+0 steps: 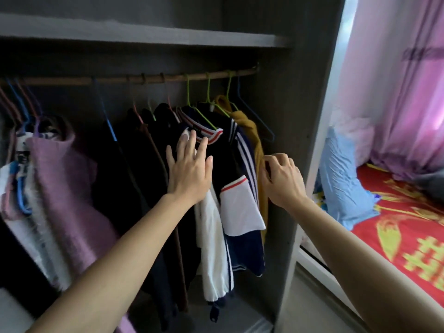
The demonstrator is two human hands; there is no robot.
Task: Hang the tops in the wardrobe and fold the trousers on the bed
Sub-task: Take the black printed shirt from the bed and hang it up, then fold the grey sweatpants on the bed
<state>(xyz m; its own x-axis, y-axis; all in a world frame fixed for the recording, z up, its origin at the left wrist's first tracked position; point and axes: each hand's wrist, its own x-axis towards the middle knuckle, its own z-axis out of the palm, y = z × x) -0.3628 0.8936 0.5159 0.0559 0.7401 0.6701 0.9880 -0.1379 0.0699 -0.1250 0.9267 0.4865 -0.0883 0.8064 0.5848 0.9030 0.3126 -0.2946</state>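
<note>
Inside the wardrobe point(290, 121), under a shelf point(144, 36), a row of tops hangs from a wooden rail point(153, 79). The left hand point(189, 169) is spread flat with straight fingers. Its fingertips touch the red-and-white striped collar of a navy and white top point(242, 207), which hangs on a green hanger point(204, 116), and it grips nothing. Just right of that top hangs a mustard top point(252, 131), nearest the wardrobe's side wall. The right hand point(282, 179) has its fingers curled tight and pinches the edge of the mustard cloth partway down. An empty blue hanger point(260, 122) hangs behind the mustard top at the end of the rail. Left of the navy top several dark tops point(149, 152) hang close together. Further left a purple top point(64, 169) hangs bunched with other clothes. To the right, beyond the wardrobe, the bed point(396, 239) has a red patterned cover. A blue pillow point(343, 183) stands on the bed, with a pink curtain point(408, 104) behind it.
</note>
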